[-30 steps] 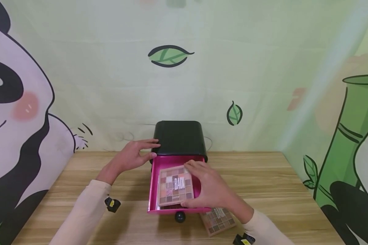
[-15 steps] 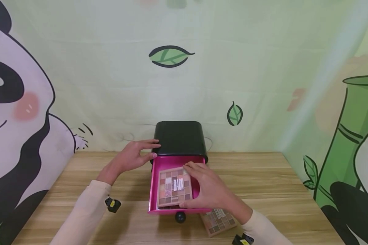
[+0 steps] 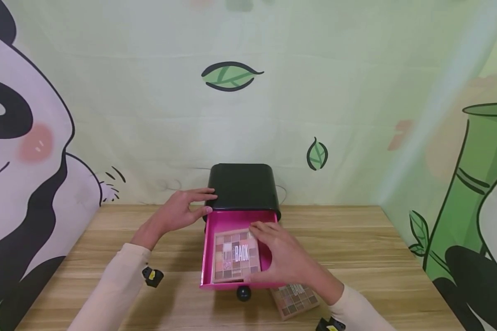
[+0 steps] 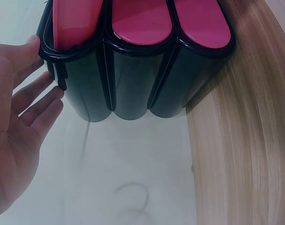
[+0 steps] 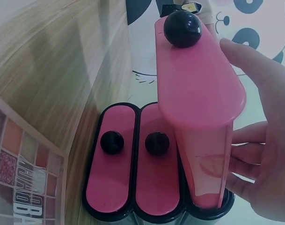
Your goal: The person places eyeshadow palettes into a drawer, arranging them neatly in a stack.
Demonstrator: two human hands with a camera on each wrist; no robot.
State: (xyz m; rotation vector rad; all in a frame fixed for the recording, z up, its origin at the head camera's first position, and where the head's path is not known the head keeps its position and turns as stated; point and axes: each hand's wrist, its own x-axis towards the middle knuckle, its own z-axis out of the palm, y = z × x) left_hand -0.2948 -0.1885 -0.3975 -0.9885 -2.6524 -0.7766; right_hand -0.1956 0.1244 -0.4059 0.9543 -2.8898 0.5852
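A black drawer cabinet (image 3: 241,186) stands on the table, its pink top drawer (image 3: 203,257) pulled out. Inside the drawer lies a square eyeshadow palette (image 3: 232,257) with many pans and "BACK" lettering. My right hand (image 3: 286,255) holds this palette by its right side, fingers at the far edge and thumb at the near edge. In the right wrist view the drawer front hides the palette. My left hand (image 3: 180,209) rests fingertips on the cabinet's left top edge, fingers fairly straight, also seen in the left wrist view.
Another eyeshadow palette (image 3: 296,301) lies on the wooden table (image 3: 335,248), right of the drawer and partly under my right wrist. Two closed pink drawers with black knobs (image 5: 157,143) sit below the pulled-out one. A printed panda backdrop (image 3: 356,92) hangs behind the table.
The held palette has straightened and settled slightly toward the drawer's front, lying more squarely inside. My right hand shifted only a little with it. My left hand stayed on the cabinet.
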